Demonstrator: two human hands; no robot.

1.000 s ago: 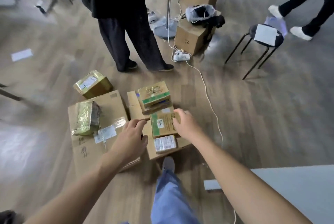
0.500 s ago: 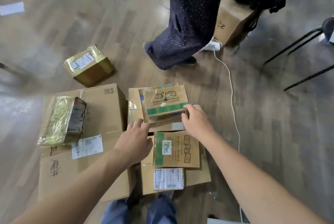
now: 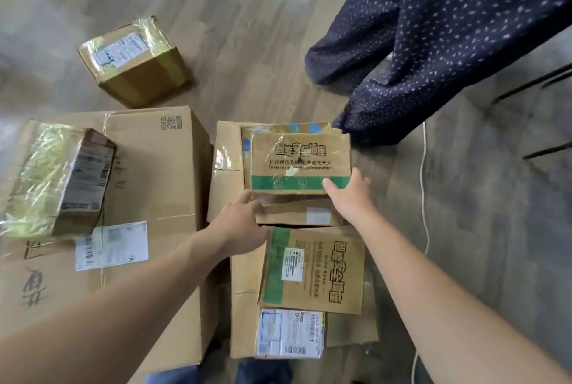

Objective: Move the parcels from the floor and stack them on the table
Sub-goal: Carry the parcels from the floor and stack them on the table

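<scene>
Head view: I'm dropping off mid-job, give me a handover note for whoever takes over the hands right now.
Right hand: thumb on top, grips the near right corner of the green-banded top box.
Left hand: fingers at the stack's near left corner, on the second box; grip unclear.
Parcels: all down at floor level. Flat box in front, wrapped parcel on the big carton, taped parcel alone beyond.
Done: nothing visibly; table out of view.
Left: lift and stack every parcel. Mind the bystander's legs close by.
</scene>
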